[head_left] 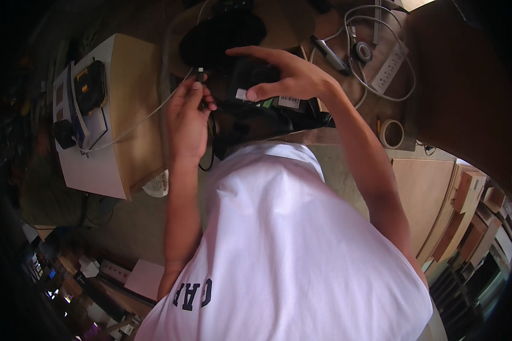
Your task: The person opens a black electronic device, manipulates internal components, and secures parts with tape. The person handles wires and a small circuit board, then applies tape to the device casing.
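Note:
My left hand is closed on a slim dark cable plug with a pale tip, which points up and away from me. A black cord hangs below that hand; whether it belongs to the plug I cannot tell. My right hand is open, thumb and fingers spread in a wide curve beside a dark rounded device. Its thumb lies close to a small white label; contact is hard to make out. Under the right hand is a black box bearing a barcode sticker and a green patch.
Right on the workbench lie a utility knife, a black tape roll, a white power strip with looped cord, and a tan tape roll. At left stands a cabinet with a black-and-yellow case. A thin white cable crosses from it.

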The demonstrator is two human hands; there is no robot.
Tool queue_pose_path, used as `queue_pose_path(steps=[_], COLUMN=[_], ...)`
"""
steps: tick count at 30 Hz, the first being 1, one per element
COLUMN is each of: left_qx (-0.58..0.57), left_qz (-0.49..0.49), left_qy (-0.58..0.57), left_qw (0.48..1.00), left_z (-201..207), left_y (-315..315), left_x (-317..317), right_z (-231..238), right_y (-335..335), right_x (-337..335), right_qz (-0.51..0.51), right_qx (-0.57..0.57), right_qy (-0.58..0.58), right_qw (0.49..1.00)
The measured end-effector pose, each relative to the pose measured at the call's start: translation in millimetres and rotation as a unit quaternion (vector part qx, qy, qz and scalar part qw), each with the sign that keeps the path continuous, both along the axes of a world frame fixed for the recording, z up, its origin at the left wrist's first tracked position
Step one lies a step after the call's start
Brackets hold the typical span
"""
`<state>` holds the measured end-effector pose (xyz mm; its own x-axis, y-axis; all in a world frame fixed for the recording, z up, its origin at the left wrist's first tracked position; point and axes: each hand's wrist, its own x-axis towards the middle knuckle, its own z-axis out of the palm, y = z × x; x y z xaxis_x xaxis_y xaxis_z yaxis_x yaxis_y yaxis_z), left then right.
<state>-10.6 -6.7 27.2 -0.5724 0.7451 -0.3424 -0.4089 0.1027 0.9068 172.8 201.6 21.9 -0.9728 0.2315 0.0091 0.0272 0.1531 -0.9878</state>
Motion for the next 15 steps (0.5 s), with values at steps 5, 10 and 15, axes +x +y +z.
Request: queue_pose_path(steps=[5,10,15], left_qx=[-0.052,-0.081,-0.035], left_qz=[-0.008,-0.116,-0.146], left_qy=[0.093,-0.008,0.040], left_qw=[0.994,0.990,0.988], left_z=[-13.1,35.5,44.9], left_y=[9.2,22.5,32.1], left_x=[22.7,12.5,-10.6], right_z=[2.2,0.7,31.7], right_y=[1.3,6.7,-9.7], right_x=[-20.1,-34.0,-35.2], right_qz=[0.044,0.008,-0.050], right_qx=[0.042,0.044,0.032], right_qy=[-0.038,0.006,-0.037], right_qw=[0.997,0.999,0.998])
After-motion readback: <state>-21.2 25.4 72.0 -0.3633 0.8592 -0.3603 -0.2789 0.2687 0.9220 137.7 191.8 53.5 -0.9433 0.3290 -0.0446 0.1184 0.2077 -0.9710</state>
